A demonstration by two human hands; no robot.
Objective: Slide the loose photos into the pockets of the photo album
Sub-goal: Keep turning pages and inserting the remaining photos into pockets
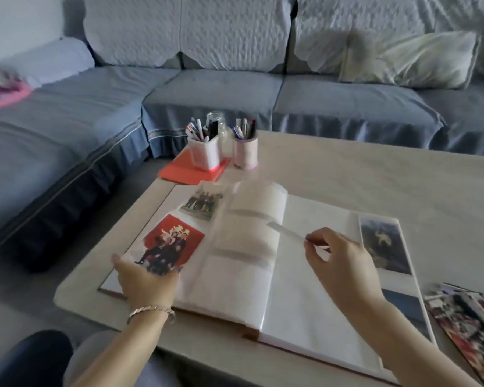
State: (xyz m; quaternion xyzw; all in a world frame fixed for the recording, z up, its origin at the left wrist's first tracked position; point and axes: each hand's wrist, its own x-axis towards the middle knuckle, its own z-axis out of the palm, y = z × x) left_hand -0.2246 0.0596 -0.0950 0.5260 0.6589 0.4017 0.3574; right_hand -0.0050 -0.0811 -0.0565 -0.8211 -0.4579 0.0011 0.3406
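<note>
Two hands at an open album on the counter, one page lifted.

The left hand [147, 280], with a bracelet [151, 311] on its wrist, lies flat with straight fingers on the album's [305, 317] left side, its fingertips over the lower edge of a red photo [171, 244] on that side. The right hand [344, 263] pinches the edge of a clear pocket page [252, 219], which arches up, blurred, over the album's middle. A stack of loose photos [470, 322] lies on the counter [375, 174] just right of the album. A dark photo [383, 244] sits at the right page's outer edge, and a group photo [203, 203] lies beyond the red one. Further back a pen cup [206, 156] stands on a red folder [179, 170], with a jar [217, 121] and a second cup [245, 152] beside it. Behind the counter is a blue sofa [221, 90] with a pale pillow [419, 62].
</note>
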